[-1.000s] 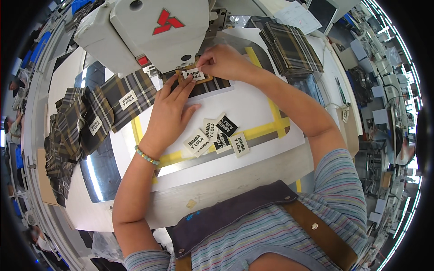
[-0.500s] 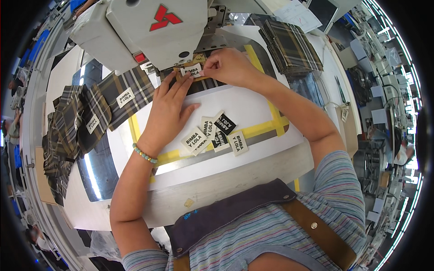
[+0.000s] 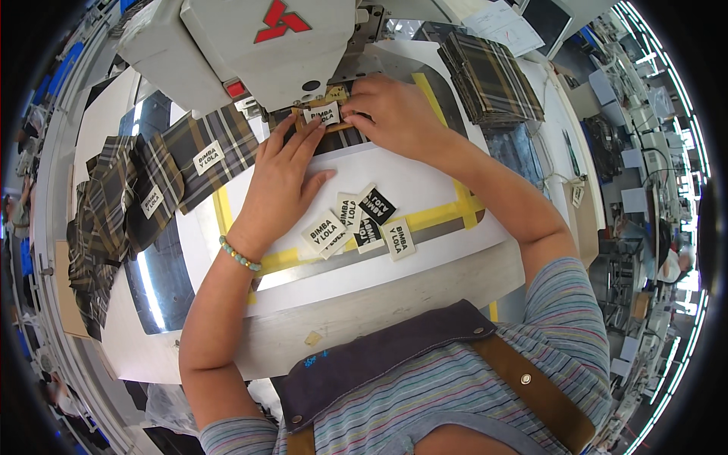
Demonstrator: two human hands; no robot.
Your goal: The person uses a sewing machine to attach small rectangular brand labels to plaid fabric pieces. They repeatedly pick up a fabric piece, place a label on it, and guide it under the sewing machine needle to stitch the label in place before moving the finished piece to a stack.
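Observation:
A white cloth label (image 3: 321, 114) with dark lettering lies inside a small tan frame (image 3: 337, 129) under the sewing machine's head (image 3: 269, 53). My left hand (image 3: 282, 178) lies flat with its fingers stretched out, the fingertips touching the label and the frame's left part. Just right of the label, my right hand (image 3: 398, 114) has its fingers curled toward the thumb. Whether anything is pinched there is hidden. Dark plaid fabric (image 3: 345, 139) shows beneath the frame. Several loose white and black labels (image 3: 324, 232) are scattered on the white work plate (image 3: 265, 201), nearer to me.
Plaid pieces with labels on them (image 3: 208, 158) trail off to the left in an overlapping heap. A stack of plaid pieces (image 3: 493, 76) sits at the back right. Yellow tape (image 3: 432, 220) edges the plate. Paper sheets (image 3: 504, 26) lie at the far right.
My right fingertips have drawn slightly right, off the label's right edge, and the hand has turned a little. The left hand stays nearly in place. The whole view has shifted slightly.

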